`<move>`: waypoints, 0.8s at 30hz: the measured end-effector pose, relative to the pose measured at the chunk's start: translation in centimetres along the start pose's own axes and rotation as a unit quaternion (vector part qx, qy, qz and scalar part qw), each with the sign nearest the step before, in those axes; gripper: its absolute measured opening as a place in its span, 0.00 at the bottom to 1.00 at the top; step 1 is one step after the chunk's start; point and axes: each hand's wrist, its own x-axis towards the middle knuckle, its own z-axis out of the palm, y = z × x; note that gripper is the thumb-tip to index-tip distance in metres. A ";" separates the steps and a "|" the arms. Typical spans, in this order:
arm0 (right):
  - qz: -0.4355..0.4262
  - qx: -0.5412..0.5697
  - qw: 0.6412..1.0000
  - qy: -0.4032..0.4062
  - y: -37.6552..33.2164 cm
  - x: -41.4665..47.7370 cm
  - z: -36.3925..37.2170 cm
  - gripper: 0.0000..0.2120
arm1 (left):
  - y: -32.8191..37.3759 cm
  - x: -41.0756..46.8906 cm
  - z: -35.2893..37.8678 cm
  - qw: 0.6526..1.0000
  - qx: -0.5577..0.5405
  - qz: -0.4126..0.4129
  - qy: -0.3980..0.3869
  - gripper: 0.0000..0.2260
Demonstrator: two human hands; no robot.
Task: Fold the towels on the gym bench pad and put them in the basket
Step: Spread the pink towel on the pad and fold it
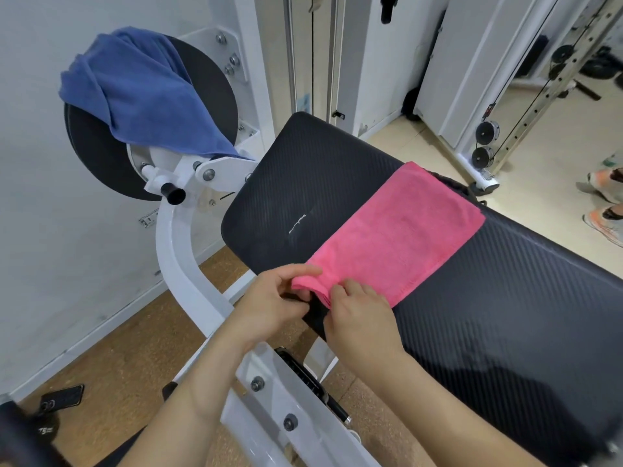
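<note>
A pink towel (397,230) lies flat across the black bench pad (505,298), folded into a long strip that runs from the pad's near edge to its far edge. My left hand (273,301) pinches the strip's near left corner. My right hand (362,318) grips the same near end just to the right, fingers curled over the edge. A blue towel (141,92) hangs crumpled over the round black roller pad (101,156) at the upper left. No basket is in view.
The white machine frame (182,264) curves down at the left of the pad. A dark phone (65,396) lies on the cork floor at lower left. A cable tower with pulleys (485,143) stands at the right, beside a person's shoes (603,200).
</note>
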 end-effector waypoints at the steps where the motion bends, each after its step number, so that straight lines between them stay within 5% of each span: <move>1: -0.015 0.004 1.000 -0.008 0.3 -0.3 -0.1 0.10 | -0.3 -0.2 0.1 0.987 0.152 0.044 0.025 0.23; 3: -0.040 0.004 0.999 -0.033 0.7 -0.7 -0.4 0.06 | -1.1 -0.8 0.7 0.898 0.398 0.167 0.086 0.21; 6: -0.080 0.014 0.992 -0.099 1.1 -1.4 -1.2 0.05 | -2.3 -1.6 1.0 0.821 0.496 0.273 0.075 0.15; 8: -0.101 0.046 0.981 -0.158 1.5 -1.9 -2.0 0.07 | -3.1 -2.0 0.5 0.836 0.463 0.293 -0.015 0.12; 11: -0.134 0.090 0.959 -0.233 2.5 -2.5 -3.4 0.11 | -3.2 -3.1 -0.2 0.881 0.410 0.179 -0.154 0.08; 15: -0.116 0.163 0.942 -0.271 4.2 -2.4 -5.4 0.05 | -1.9 -3.0 -0.4 0.924 0.294 0.057 -0.239 0.08; 20: -0.025 0.268 0.949 -0.164 5.9 -0.5 -6.8 0.04 | 0.4 0.2 -0.6 0.982 0.139 0.040 -0.121 0.04; 24: 0.049 0.285 0.954 -0.079 7.1 1.8 -7.4 0.18 | 2.3 3.4 0.4 0.997 0.065 0.029 -0.007 0.04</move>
